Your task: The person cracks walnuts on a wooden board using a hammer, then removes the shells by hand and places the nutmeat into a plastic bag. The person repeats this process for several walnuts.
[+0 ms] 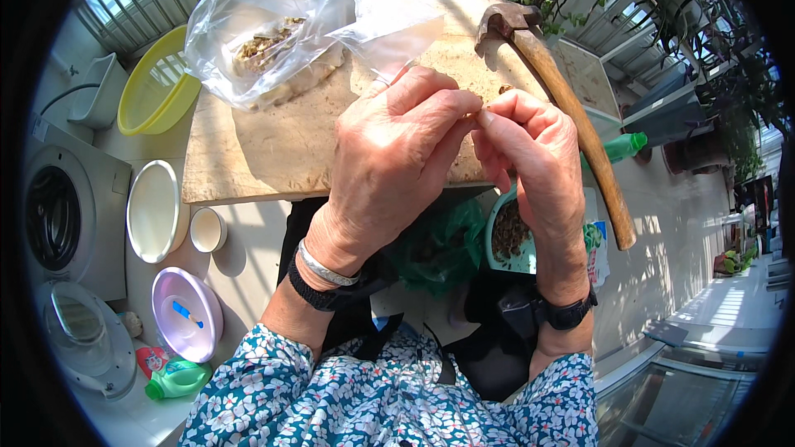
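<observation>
Over the near part of a worn wooden board, my left hand and my right hand meet fingertip to fingertip. Both are closed in a pinch, and whatever lies between the fingers is too small to make out. A little brown piece shows just beyond my right fingers. To the right, a claw hammer lies with its head on the board and its wooden handle reaching past the edge. At the far left of the board sits a clear plastic bag with brown, nut-like bits in it.
Below the board, a pale green basin holds brown shell-like pieces beside a green plastic bag. On the floor at left stand a yellow basin, a white basin, a small cup, a purple basin and a washing machine.
</observation>
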`<state>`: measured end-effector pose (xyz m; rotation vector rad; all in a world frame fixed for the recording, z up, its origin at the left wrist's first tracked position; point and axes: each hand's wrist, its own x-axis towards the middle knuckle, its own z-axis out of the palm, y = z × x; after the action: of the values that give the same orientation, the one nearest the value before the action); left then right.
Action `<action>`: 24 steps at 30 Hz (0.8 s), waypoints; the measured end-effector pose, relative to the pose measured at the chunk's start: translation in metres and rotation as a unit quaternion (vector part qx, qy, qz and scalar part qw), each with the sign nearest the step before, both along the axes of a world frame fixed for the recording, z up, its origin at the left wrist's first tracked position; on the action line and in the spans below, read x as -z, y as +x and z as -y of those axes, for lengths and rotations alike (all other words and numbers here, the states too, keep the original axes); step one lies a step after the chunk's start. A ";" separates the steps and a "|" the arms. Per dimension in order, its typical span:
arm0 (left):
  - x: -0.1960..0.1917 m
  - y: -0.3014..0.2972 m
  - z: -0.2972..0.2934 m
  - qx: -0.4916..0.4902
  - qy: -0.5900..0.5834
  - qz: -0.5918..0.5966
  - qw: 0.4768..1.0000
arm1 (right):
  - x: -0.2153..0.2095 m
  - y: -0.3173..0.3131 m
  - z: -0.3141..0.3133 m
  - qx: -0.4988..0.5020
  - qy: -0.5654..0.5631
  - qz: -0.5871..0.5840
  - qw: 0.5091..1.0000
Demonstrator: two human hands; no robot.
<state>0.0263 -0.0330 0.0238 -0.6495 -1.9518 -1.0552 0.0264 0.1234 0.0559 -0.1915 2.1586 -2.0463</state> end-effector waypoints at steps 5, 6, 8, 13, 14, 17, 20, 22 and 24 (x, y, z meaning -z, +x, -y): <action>0.003 0.000 0.001 0.014 0.006 0.024 1.000 | -0.003 0.000 -0.002 -0.014 0.026 -0.014 0.999; 0.003 -0.001 0.002 0.025 0.012 0.028 0.999 | -0.003 0.000 -0.003 -0.018 0.026 -0.008 0.999; 0.003 -0.003 0.002 0.039 0.023 0.035 0.998 | -0.004 0.000 -0.004 -0.029 0.015 -0.004 0.999; 0.003 0.000 0.005 0.064 0.028 0.079 0.994 | -0.003 0.000 -0.003 -0.040 0.040 -0.030 0.998; 0.003 0.000 0.005 0.063 0.027 0.077 0.995 | -0.003 0.000 -0.003 -0.043 0.042 -0.030 0.998; 0.003 0.000 0.004 0.065 0.036 0.075 0.994 | -0.003 0.000 -0.003 -0.041 0.044 -0.038 0.997; 0.003 0.000 0.003 0.062 0.046 0.077 0.994 | -0.005 0.002 -0.003 -0.042 0.035 -0.038 0.998; 0.003 0.001 0.002 0.058 0.051 0.084 0.993 | -0.005 0.003 -0.002 -0.036 0.035 -0.041 0.998; 0.004 0.002 0.001 0.052 0.055 0.095 0.993 | -0.004 0.003 0.000 -0.026 0.043 -0.055 0.997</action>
<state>0.0282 -0.0342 0.0194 -0.6136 -2.0212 -1.3214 0.0298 0.1235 0.0596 -0.3532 2.2734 -1.9540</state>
